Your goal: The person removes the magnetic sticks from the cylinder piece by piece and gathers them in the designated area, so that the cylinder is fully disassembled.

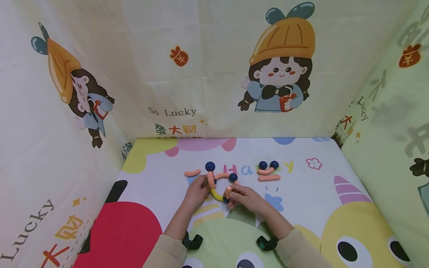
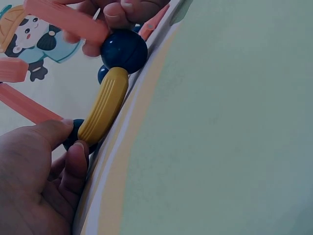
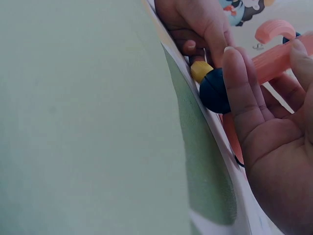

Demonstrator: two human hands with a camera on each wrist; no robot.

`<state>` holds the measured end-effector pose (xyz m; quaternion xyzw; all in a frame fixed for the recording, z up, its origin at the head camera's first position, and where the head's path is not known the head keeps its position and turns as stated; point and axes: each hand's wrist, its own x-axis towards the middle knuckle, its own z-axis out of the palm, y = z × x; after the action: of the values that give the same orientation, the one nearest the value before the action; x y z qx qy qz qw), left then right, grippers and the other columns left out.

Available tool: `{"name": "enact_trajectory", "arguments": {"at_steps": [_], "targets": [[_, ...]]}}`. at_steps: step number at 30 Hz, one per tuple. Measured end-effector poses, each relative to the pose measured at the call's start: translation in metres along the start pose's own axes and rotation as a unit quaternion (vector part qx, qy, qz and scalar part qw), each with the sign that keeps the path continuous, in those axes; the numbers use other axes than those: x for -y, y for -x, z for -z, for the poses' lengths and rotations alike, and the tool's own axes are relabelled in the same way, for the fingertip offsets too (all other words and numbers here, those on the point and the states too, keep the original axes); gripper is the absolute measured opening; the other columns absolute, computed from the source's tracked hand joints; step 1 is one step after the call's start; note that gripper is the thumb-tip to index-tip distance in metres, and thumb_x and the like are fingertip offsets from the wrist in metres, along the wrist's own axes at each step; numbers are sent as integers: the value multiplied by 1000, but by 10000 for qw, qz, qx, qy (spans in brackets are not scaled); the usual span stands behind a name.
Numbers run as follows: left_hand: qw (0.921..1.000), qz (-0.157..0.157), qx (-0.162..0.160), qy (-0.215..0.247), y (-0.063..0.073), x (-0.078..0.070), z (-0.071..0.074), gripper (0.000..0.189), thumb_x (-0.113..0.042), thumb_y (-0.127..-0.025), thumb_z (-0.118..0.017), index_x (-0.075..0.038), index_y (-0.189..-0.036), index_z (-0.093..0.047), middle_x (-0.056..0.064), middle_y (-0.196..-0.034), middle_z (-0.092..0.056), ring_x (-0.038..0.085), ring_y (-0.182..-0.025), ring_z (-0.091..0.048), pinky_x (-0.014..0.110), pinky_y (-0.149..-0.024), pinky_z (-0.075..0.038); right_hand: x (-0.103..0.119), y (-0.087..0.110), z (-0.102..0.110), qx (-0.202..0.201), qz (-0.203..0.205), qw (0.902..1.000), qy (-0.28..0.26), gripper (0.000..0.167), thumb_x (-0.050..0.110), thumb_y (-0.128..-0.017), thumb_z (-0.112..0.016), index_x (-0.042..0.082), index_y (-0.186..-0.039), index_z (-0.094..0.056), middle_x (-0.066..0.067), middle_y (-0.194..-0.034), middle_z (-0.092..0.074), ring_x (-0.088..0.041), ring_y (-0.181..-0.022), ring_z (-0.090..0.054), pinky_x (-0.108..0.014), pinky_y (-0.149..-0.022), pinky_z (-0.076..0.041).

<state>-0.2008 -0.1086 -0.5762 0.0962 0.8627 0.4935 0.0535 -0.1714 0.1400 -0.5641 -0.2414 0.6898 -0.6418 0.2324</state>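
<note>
One yellow rod [image 2: 105, 106] between | left grip [image 1: 196, 192] pinching blue ball [image 2: 72, 138] | right grip [image 1: 246, 197] pinching pink rod [image 3: 273, 62]

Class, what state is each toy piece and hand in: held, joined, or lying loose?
Left hand: pinching a blue ball
Right hand: holding a pink rod
Yellow piece: joined to blue balls at both ends
Pink bar: joined to top ball at far end
Left pink piece: lying loose
Straight pink piece: lying loose
Paired blue balls: beside curved pink piece; joining unclear

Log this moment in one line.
left hand: pinches blue ball at curved yellow rod | right hand: grips pink rod at another blue ball | farther right: two blue balls, two pink rods
</note>
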Motion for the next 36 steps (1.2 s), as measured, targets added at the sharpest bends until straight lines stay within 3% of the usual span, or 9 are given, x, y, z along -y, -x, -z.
{"name": "enact_trajectory", "arguments": {"at_steps": [4, 10, 16, 21, 25, 29, 32, 36], "targets": [[9999, -136, 12, -8, -2, -1, 0, 16, -46, -101, -52, -39, -89, -60, -2, -71, -53, 16, -64, -54, 29, -66, -48, 1, 0, 0, -102, -44, 9999, 18, 28, 25, -105, -48, 3, -117, -60, -28, -113, -61, -27, -85, -70, -39, -79, -60], [9996, -278, 20, -32, -4, 0, -1, 19, -44, -101, -52, -41, -83, -57, -1, -66, -51, 18, -61, -53, 30, -65, -48, 2, 1, 3, -84, -156, 9998, -65, 33, 27, -103, -52, 5, -128, -58, -28, -110, -63, -27, -85, -71, -40, -79, -60], [9997, -257, -1, -58, -5, 1, -2, 19, -42, -101, -53, -42, -82, -56, -9, -76, -60, 14, -73, -60, 31, -68, -49, 9, 9, 13, -372, -533, 9978, -97, 42, 33, -100, -57, 8, -134, -56, -21, -102, -64, -26, -86, -69, -40, -81, -59], [9999, -101, 32, -57, -4, 0, -1, 14, -44, -101, -53, -39, -89, -60, -10, -84, -63, 13, -78, -62, 31, -69, -50, 14, 19, 33, -643, -666, 9929, 746, 40, 38, -100, -57, 15, -132, -60, -10, -94, -69, -23, -84, -68, -34, -79, -58], [10000, 78, 44, -41, -2, 1, 0, 19, -52, -99, -51, -37, -99, -63, -3, -74, -56, 15, -68, -59, 30, -65, -49, 16, 31, 50, -972, -831, 9816, 1418, 35, 43, -99, -56, 27, -129, -62, -4, -86, -70, -21, -80, -66, -30, -76, -53], [9998, 182, 71, 34, -1, 1, 0, 30, -61, -96, -49, -36, -102, -63, -1, -68, -50, 18, -59, -57, 30, -59, -49, 16, 44, 67, -1285, -799, 9633, 2215, 29, 46, -97, -57, 37, -124, -65, -3, -81, -66, -18, -71, -60, -28, -70, -48], [9997, 190, 88, 83, -1, 2, 0, 33, -63, -95, -48, -35, -102, -63, 0, -66, -49, 18, -57, -56, 30, -57, -49, 16, 53, 79, -1482, -702, 9471, 2761, 29, 45, -96, -60, 37, -123, -68, -4, -95, -67, -16, -73, -57, -26, -69, -47], [9995, 263, 97, 115, 0, 2, 0, 30, -63, -94, -49, -36, -101, -62, 1, -68, -50, 19, -56, -56, 30, -57, -49, 16, 65, 94, -1813, -826, 9283, 3140, 30, 42, -94, -64, 33, -122, -69, 2, -117, -66, -13, -88, -57, -27, -74, -47]]}}
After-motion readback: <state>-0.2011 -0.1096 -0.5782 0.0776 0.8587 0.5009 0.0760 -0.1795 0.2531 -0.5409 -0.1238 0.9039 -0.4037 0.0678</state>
